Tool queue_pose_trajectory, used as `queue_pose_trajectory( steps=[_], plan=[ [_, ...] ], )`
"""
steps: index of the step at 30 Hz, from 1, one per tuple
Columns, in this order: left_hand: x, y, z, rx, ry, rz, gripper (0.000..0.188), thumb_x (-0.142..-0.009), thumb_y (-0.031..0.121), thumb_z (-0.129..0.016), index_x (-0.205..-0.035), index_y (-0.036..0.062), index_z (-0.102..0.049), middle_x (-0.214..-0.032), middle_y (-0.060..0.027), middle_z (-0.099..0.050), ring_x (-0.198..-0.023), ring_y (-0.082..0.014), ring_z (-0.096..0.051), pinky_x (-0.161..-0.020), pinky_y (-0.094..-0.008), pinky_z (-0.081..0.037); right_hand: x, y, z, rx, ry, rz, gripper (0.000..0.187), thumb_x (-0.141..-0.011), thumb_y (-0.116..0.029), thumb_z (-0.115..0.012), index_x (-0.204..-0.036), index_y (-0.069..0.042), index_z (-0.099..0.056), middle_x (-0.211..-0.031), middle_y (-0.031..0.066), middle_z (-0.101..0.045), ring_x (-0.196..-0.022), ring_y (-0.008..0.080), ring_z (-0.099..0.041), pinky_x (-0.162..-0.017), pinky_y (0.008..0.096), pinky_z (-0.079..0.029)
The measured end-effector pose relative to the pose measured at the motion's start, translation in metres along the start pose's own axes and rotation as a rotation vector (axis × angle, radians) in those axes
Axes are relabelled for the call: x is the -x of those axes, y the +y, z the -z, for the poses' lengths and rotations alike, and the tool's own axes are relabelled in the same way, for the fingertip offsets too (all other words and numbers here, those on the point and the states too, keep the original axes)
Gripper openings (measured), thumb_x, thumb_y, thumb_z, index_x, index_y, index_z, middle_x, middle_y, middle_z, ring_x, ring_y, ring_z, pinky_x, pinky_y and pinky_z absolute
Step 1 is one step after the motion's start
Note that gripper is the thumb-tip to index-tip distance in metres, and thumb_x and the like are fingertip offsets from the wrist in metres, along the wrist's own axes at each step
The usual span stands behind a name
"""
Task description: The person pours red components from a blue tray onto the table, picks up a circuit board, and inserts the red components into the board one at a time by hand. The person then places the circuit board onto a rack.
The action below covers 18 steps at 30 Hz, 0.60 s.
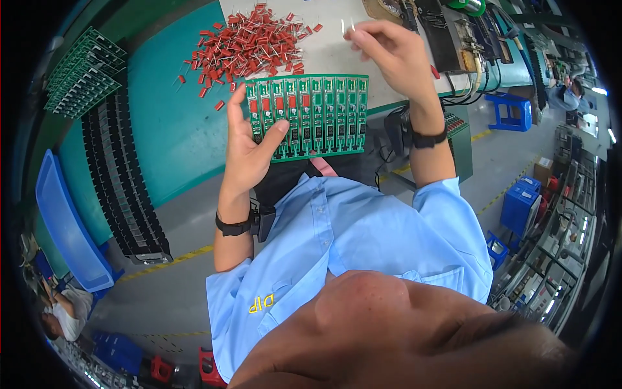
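Observation:
My left hand (249,150) grips a green circuit board panel (329,129) by its left end, thumb across the face and fingers at the edge. The panel is divided into several narrow upright strips. Red box-shaped capacitors (280,104) sit in the strips on its left half; in the right-half strips those places show bare green. Above and to the right of the panel, my right hand (382,47) pinches a small two-legged component. Its two thin, pale legs (343,27) point upward, and its body is hidden by my fingertips. A heap of loose red capacitors (249,45) lies beyond the panel.
On the left, a black slotted rack (120,175) stands along the green mat, with stacked green boards (87,71) behind it. A blue tray (68,223) is farther left. Tools and cables (457,39) crowd the right. A blue stool (508,111) stands beyond the table.

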State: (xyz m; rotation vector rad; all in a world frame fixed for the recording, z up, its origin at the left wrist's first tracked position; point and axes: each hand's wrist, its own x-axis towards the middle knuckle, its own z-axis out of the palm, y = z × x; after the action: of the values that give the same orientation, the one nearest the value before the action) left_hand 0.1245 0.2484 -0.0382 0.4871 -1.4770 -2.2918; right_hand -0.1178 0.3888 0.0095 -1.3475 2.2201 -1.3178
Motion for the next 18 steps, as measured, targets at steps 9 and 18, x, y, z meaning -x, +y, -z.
queue_pose_trajectory(
  steps=[9, 18],
  plan=[
    [0.001, 0.002, -0.009, -0.162, 0.047, -0.085, 0.076, -0.092, -0.007, -0.064, -0.151, 0.0021, -0.018, -0.137, -0.0159, -0.049, -0.123, -0.0198, -0.054, -0.103, -0.0351, -0.046, 0.061, -0.042, -0.016, -0.38, -0.111, -0.171, 0.014, -0.094, -0.003, -0.068, -0.106, 0.003, -0.07, -0.095, 0.01, -0.073, -0.081, 0.0121, -0.066, -0.066, 0.0242, -0.054],
    [0.0, -0.001, -0.007, -0.211, 0.059, -0.117, 0.077, -0.091, -0.007, -0.065, -0.151, 0.0033, -0.018, -0.138, -0.0166, -0.049, -0.123, -0.0205, -0.054, -0.103, -0.0359, -0.046, 0.051, -0.04, -0.024, -0.159, -0.154, 0.05, 0.01, -0.09, 0.0, -0.07, -0.099, 0.0, -0.074, -0.088, 0.0087, -0.073, -0.07, 0.0124, -0.064, -0.057, 0.0242, -0.047]
  ],
)
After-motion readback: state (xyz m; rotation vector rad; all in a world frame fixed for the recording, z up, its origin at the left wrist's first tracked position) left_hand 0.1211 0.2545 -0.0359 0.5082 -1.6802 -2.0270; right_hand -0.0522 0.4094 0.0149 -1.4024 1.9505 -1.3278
